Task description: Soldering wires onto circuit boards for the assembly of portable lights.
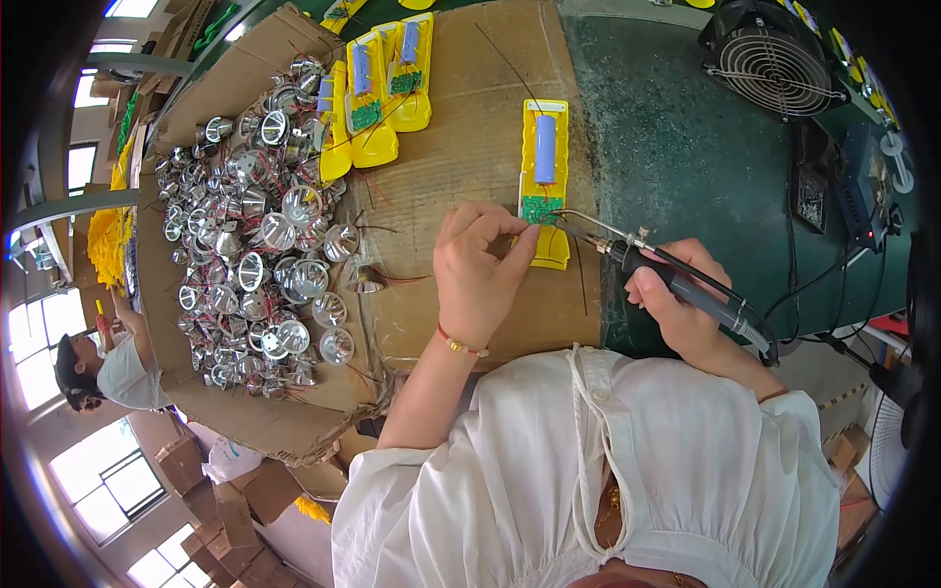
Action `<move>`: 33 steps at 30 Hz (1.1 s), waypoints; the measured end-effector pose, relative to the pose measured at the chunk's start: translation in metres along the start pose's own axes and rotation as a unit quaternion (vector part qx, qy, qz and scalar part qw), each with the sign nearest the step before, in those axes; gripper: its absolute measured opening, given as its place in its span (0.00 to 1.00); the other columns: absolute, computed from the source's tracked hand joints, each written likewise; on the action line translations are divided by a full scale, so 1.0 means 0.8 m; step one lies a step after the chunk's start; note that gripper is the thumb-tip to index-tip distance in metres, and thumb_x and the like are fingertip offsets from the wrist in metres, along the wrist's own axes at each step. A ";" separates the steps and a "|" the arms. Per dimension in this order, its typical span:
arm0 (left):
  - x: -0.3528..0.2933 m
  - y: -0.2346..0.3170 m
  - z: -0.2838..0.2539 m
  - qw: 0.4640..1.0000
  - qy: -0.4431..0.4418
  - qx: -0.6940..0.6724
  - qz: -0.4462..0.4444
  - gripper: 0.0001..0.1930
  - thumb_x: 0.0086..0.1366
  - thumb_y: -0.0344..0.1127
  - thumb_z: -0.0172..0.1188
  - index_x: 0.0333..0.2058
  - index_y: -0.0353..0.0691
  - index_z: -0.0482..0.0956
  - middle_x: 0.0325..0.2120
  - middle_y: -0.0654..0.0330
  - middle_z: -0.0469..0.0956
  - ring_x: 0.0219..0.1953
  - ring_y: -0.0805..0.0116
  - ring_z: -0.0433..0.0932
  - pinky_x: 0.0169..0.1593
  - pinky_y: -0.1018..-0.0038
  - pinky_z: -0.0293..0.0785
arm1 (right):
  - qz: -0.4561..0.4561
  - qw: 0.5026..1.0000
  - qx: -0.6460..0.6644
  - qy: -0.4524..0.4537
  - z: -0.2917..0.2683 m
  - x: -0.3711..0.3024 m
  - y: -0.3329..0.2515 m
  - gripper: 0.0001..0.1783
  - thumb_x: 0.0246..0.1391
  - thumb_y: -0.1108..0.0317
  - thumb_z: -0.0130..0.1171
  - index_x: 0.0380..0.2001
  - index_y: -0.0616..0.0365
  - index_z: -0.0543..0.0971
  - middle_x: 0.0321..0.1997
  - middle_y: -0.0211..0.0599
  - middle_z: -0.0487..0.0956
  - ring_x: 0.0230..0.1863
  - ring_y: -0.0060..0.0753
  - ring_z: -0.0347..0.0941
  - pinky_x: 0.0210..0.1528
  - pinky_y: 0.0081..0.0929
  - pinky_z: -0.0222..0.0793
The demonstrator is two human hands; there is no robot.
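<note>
Circuit board (537, 209) in yellow casing (552, 253); left hand (475, 260) nearly pinched at its edge, hold unclear; right hand (681, 318) closed round soldering iron (704, 299); carton (265, 423) of reflectors (277, 232) leftward.

Yellow casing (551, 256), lavender-blue cell (545, 152), green circuit board (539, 210), black-and-grey soldering iron (702, 298), brown cardboard sheet (466, 108)

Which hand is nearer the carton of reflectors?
Left: the left hand is right of the carton, at the circuit board; the right hand is farther right.

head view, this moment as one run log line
left hand: by green board | right hand: holding soldering iron | board: in yellow casing
</note>
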State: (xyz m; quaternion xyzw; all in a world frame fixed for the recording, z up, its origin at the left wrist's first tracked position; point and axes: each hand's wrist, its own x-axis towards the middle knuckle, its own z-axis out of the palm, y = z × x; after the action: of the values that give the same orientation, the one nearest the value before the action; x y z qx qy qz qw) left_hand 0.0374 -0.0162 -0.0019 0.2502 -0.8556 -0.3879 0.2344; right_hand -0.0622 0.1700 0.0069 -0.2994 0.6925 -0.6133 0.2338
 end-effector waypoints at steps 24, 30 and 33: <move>-0.001 -0.003 0.001 0.998 -0.005 -0.039 -0.047 0.03 0.43 0.27 0.62 0.19 0.36 0.77 0.22 0.59 0.73 0.26 0.65 0.71 0.31 0.74 0.67 | 0.041 0.993 0.097 0.060 -0.003 -0.007 -0.003 0.10 0.50 0.71 0.54 0.33 0.66 0.68 0.23 0.40 0.75 0.23 0.22 0.71 0.24 0.17 0.68; -0.001 -0.001 -0.001 0.998 -0.007 -0.033 -0.050 0.04 0.43 0.27 0.62 0.20 0.36 0.77 0.21 0.59 0.73 0.25 0.65 0.71 0.30 0.75 0.67 | 0.057 0.990 0.114 0.066 -0.004 -0.009 -0.001 0.10 0.50 0.70 0.54 0.33 0.65 0.68 0.22 0.40 0.75 0.22 0.22 0.71 0.23 0.17 0.68; -0.001 0.008 -0.011 0.998 -0.028 -0.021 -0.054 0.04 0.43 0.27 0.63 0.22 0.37 0.77 0.24 0.60 0.73 0.27 0.64 0.71 0.32 0.73 0.67 | 0.058 0.989 0.117 0.069 -0.005 -0.010 0.001 0.10 0.50 0.70 0.54 0.33 0.65 0.68 0.22 0.40 0.75 0.22 0.22 0.71 0.23 0.17 0.68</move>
State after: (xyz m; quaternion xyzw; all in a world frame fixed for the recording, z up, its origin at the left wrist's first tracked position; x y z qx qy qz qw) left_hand 0.0412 -0.0169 0.0080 0.2801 -0.8384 -0.4253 0.1941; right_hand -0.0595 0.1786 0.0067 -0.1864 0.6464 -0.6947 0.2545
